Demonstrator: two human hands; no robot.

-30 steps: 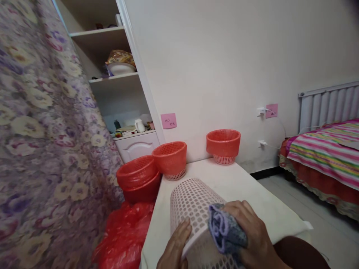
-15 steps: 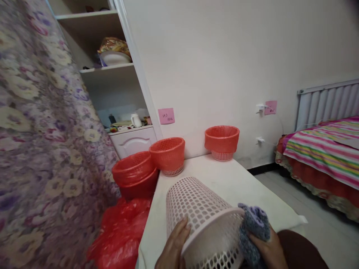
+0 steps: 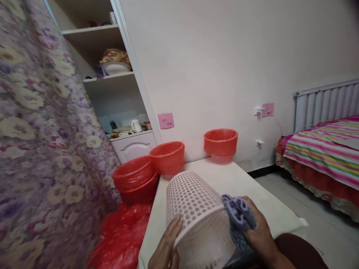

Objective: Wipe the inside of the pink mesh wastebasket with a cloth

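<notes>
Pale perforated basket (image 3: pixel 196 213) tipped on its side at the worktop's (image 3: pixel 241 183) near edge, braced by flat left hand (image 3: pixel 165 246); right hand (image 3: pixel 258 229) pressing purple cloth (image 3: pixel 238 218) against it. Bare worktop beyond, up to two red baskets (image 3: pixel 220 144) by the wall.

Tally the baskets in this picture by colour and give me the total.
Red baskets: 3 (one by the socket wall, one at the table's back corner, one lower left)
Pale pink basket: 1
Total: 4
</notes>
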